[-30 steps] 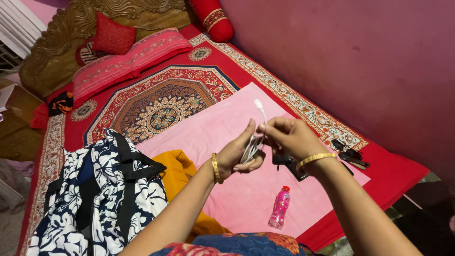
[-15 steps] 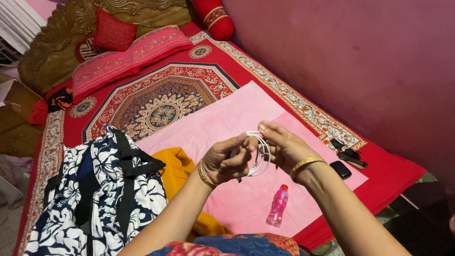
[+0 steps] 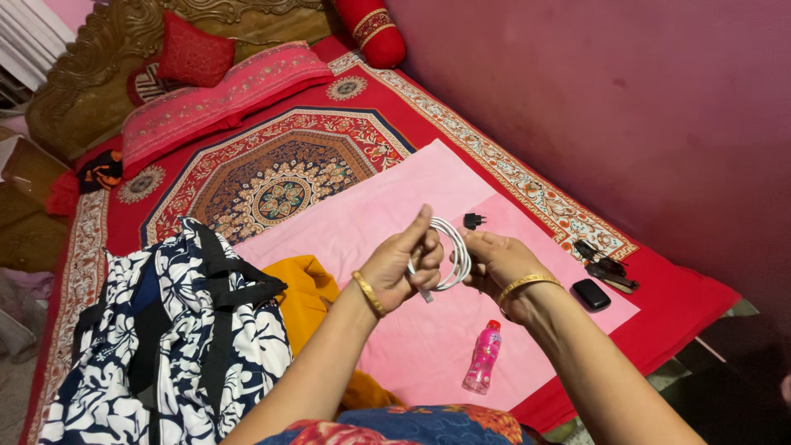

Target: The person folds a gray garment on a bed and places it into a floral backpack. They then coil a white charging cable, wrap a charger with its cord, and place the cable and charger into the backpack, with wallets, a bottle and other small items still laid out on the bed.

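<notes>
head view: white cable [image 3: 451,257] looped in coils; both hands hold it

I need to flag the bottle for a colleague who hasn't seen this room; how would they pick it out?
Start at the pale pink cloth spread over the red patterned bedspread. Near the cloth's closest edge, just below the right hand, lies the small pink plastic bottle. It is the only bright pink, red-capped thing there; the nearby small gadgets are black.

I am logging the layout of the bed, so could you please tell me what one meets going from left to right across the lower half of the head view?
Floral black-and-white bag → yellow cloth → left hand → coiled white cable → right hand → small black device.
</notes>
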The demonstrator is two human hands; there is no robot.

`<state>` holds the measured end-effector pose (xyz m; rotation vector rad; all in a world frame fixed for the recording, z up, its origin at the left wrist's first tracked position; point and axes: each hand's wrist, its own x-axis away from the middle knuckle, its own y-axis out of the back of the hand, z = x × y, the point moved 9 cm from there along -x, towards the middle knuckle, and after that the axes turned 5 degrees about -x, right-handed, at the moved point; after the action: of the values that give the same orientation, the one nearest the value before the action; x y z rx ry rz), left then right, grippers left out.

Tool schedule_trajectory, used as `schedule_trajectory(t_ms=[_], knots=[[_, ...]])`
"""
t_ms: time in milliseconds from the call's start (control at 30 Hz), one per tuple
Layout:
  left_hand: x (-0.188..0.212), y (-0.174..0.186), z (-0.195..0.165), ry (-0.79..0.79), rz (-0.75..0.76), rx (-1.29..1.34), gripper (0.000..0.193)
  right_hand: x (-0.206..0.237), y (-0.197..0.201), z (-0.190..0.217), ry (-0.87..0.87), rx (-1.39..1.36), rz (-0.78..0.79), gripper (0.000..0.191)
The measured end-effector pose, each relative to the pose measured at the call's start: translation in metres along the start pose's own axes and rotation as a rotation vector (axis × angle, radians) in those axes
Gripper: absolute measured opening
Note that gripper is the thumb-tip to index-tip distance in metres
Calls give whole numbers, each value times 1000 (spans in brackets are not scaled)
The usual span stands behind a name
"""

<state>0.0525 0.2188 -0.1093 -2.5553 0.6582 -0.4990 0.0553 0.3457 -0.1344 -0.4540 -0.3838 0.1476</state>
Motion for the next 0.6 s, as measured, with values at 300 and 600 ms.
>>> schedule_trajectory(t_ms=[300, 600], knots=[[3, 37, -8, -196, -434, -319, 42, 15, -15, 5, -70, 166, 12, 41], [7, 33, -14, -240, -424, -403, 44, 17, -21, 15, -74, 255, 53, 34]])
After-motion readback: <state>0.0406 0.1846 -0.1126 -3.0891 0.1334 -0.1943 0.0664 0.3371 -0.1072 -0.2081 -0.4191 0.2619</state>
